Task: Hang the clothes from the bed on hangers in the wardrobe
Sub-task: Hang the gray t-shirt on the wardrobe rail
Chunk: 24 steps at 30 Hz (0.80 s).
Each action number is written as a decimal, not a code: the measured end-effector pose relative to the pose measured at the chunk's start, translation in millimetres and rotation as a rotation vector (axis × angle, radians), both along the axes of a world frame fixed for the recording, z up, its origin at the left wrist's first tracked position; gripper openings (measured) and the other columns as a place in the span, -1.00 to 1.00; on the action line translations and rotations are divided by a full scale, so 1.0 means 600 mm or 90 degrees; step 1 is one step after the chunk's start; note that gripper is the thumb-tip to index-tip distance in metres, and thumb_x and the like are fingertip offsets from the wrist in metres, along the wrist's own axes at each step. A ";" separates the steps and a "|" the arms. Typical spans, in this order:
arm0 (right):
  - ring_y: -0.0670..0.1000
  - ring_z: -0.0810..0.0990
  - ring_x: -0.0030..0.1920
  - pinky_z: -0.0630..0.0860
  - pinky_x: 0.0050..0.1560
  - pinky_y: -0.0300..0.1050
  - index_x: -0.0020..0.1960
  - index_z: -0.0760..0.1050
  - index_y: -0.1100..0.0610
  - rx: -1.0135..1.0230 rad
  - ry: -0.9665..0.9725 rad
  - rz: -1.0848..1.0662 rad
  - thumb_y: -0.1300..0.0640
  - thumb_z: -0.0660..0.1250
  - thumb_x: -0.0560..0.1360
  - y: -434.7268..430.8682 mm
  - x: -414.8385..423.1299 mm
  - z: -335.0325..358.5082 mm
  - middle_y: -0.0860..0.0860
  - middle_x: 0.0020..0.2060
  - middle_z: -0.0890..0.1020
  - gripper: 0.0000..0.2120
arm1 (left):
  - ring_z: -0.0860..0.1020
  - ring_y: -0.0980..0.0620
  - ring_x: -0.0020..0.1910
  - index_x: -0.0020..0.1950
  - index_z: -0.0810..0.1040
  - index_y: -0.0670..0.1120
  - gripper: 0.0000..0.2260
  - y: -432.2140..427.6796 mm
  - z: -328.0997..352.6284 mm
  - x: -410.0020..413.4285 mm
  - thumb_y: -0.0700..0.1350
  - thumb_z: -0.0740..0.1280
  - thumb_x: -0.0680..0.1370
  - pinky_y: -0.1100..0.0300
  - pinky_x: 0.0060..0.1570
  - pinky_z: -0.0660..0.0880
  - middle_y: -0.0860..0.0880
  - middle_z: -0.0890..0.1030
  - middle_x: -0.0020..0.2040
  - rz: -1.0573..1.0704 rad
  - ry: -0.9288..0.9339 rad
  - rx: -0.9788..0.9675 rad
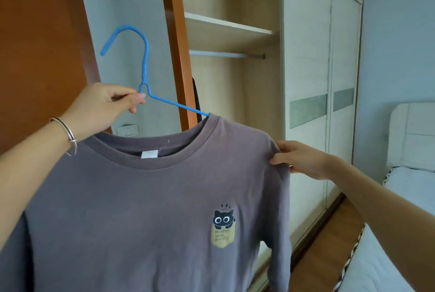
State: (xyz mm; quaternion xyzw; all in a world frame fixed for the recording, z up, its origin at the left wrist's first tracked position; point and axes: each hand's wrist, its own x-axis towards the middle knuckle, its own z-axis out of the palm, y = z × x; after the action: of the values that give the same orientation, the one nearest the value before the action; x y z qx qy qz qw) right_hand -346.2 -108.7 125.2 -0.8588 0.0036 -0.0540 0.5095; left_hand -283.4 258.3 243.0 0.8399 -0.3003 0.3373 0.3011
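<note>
Shirt (141,197): mauve-grey, cat print, blue hanger (143,73) inside.

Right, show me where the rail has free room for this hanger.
Room for the hanger: the rail shows bare from the orange frame to its right end socket. The shelf above is bare too. It is tightest at the left, where a dark item shows just behind the frame.

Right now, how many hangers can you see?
1: the blue hanger, pinched by the left hand, one arm inside the grey shirt. Others may hang on the hidden left end of the wardrobe rail.
</note>
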 end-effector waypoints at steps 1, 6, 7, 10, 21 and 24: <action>0.10 0.59 0.13 0.55 0.10 -0.01 0.25 0.39 0.27 0.017 0.007 0.007 0.25 0.30 0.47 0.010 0.003 -0.006 0.18 0.16 0.56 -0.63 | 0.49 -0.07 -0.23 -0.18 0.60 0.15 -0.85 0.006 -0.003 0.016 0.09 0.25 0.50 0.33 -0.34 0.35 0.13 0.61 -0.26 -0.008 0.012 -0.002; -0.19 0.68 -0.16 0.53 -0.25 -0.45 -0.05 0.59 -0.02 0.012 0.065 0.010 0.07 0.35 0.48 0.038 0.002 -0.048 -0.16 -0.17 0.71 -0.93 | 0.39 -0.06 -0.29 -0.22 0.58 0.19 -0.86 0.018 -0.035 0.083 0.10 0.26 0.49 0.28 -0.39 0.28 0.08 0.63 -0.21 -0.048 0.082 -0.013; -0.16 0.67 -0.15 0.53 -0.21 -0.43 -0.05 0.60 0.01 -0.018 0.069 -0.013 0.03 0.34 0.48 0.037 0.002 -0.055 -0.12 -0.14 0.70 -0.90 | 0.40 -0.04 -0.25 -0.19 0.60 0.15 -0.86 0.017 -0.041 0.096 0.09 0.27 0.49 0.28 -0.36 0.28 0.05 0.64 -0.20 -0.054 0.089 -0.017; -0.05 0.62 0.00 0.52 0.08 -0.22 0.07 0.61 0.08 -0.108 0.095 -0.067 -0.08 0.32 0.46 0.018 0.008 -0.076 -0.02 -0.01 0.67 -0.70 | 0.44 0.11 -0.34 -0.13 0.64 0.05 -0.83 0.002 -0.053 0.133 0.07 0.29 0.49 0.43 -0.44 0.32 0.01 0.65 -0.21 -0.068 0.088 -0.026; 0.04 0.66 -0.03 0.57 0.04 -0.10 -0.12 0.66 0.06 0.025 0.022 -0.244 0.05 0.31 0.50 -0.095 0.021 -0.125 -0.01 -0.15 0.72 -0.83 | 0.33 0.19 -0.65 -0.22 0.62 0.03 -0.83 -0.110 -0.051 0.222 0.05 0.29 0.49 0.47 -0.67 0.20 0.10 0.60 -0.42 -0.100 0.074 0.000; 0.00 0.67 -0.09 0.59 0.01 -0.10 -0.17 0.65 0.05 0.022 0.012 -0.261 0.10 0.31 0.50 -0.126 0.017 -0.127 -0.01 -0.18 0.72 -0.85 | 0.40 0.16 -0.55 -0.30 0.59 0.09 -0.81 -0.158 -0.046 0.235 0.05 0.29 0.49 0.45 -0.50 0.33 0.11 0.63 -0.37 -0.133 0.068 0.006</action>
State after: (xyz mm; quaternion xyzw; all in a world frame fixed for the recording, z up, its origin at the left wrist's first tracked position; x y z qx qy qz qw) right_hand -336.1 -184.4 49.0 -0.8319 0.1839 -0.1483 0.5021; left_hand -142.2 163.8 215.2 0.8223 -0.3711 0.2576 0.3460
